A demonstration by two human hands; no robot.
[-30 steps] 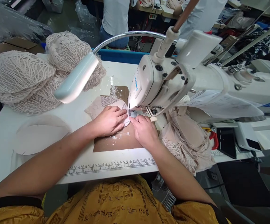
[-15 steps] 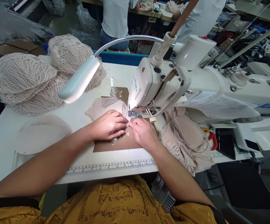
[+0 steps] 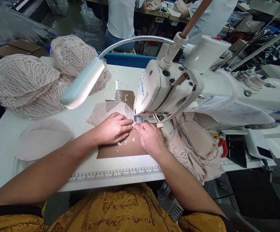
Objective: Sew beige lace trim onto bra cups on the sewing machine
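Note:
A white sewing machine (image 3: 149,87) stands over a brown plate on the white table. Just in front of its needle area, my left hand (image 3: 114,129) has its fingers pressed together on the edge of a pale lace piece (image 3: 98,112). My right hand (image 3: 150,137) pinches the same edge from the right, its fingertips almost touching those of my left hand. The lace piece spreads out behind and to the left of my left hand. The exact spot under the needle is partly hidden by my fingertips.
Lace bundles (image 3: 21,80) lie at the back left, below a lamp head (image 3: 82,83). Round sheer pieces (image 3: 43,138) lie on the left. Beige fabric (image 3: 195,145) is heaped right of my right hand, near red-handled scissors (image 3: 223,146). A ruler strip (image 3: 115,174) runs along the front edge. Two people are beyond.
The view has shifted slightly, so the machine appears a little further right. My hands hold nearly the same pose at the lace edge.

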